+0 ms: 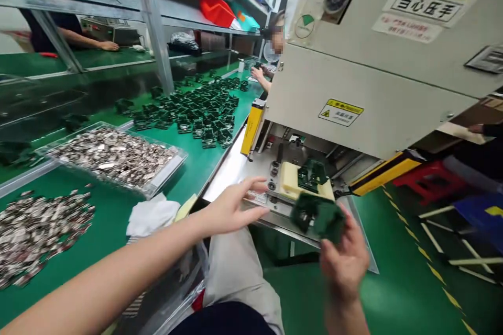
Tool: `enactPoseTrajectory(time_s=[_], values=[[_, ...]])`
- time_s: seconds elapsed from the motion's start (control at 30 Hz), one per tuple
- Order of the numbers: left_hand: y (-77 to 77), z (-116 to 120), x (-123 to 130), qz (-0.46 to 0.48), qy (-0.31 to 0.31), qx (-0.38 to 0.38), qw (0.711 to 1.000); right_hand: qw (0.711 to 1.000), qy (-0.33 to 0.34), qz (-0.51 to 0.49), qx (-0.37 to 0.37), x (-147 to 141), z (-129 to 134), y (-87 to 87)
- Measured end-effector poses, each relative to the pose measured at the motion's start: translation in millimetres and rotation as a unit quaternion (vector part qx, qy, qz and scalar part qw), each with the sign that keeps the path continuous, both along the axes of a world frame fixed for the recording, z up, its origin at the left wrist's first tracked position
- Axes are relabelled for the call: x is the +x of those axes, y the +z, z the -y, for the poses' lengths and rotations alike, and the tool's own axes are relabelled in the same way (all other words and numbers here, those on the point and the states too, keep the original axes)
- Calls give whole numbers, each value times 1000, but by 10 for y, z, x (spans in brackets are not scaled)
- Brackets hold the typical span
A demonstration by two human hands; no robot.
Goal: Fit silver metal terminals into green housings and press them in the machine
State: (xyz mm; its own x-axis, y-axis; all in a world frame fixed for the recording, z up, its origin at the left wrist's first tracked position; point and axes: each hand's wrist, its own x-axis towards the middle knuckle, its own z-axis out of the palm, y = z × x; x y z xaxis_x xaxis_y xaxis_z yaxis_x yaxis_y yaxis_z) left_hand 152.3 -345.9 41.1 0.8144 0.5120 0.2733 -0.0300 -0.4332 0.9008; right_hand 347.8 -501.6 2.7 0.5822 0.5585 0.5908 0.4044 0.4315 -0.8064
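In my right hand (346, 256) is a dark green plastic part (316, 217), gripped by its right edge and blurred by motion. It hangs in front of a cream-coloured fixture block (290, 180) on the press bed. A second dark green part (313, 174) rests on that block. My left hand (239, 207) is open, thumb and fingers apart, with nothing in it, just left of the fixture. Above them stands the large grey press machine (373, 99), with a yellow guard bar (252, 128) on its left side.
On the green bench at left are a heap of dark green parts (196, 110), a clear tray (165, 180) full of small metal pieces, and a loose metal pile (43, 235). A white cloth (153, 217) lies nearby. Co-workers' hands (259, 74) show beyond. A red stool (420, 178) stands right.
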Motion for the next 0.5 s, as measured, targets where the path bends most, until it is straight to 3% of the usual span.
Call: enactPoseTrajectory(time_s=[0.1, 0.2, 0.27, 0.37, 0.5], values=[[171, -172, 797, 11, 18, 102, 995, 973, -176, -134, 61, 453, 180, 12], [235, -271, 1389, -23, 32, 108, 993, 963, -204, -174, 33, 735, 240, 45], [253, -300, 1550, -21, 27, 68, 997, 969, -192, -154, 14, 832, 204, 83], [272, -313, 1371, 55, 45, -21, 997, 987, -142, -68, -33, 916, 26, 180], [186, -331, 535, 64, 91, -81, 990, 979, -68, 92, -170, 1047, -336, 372]])
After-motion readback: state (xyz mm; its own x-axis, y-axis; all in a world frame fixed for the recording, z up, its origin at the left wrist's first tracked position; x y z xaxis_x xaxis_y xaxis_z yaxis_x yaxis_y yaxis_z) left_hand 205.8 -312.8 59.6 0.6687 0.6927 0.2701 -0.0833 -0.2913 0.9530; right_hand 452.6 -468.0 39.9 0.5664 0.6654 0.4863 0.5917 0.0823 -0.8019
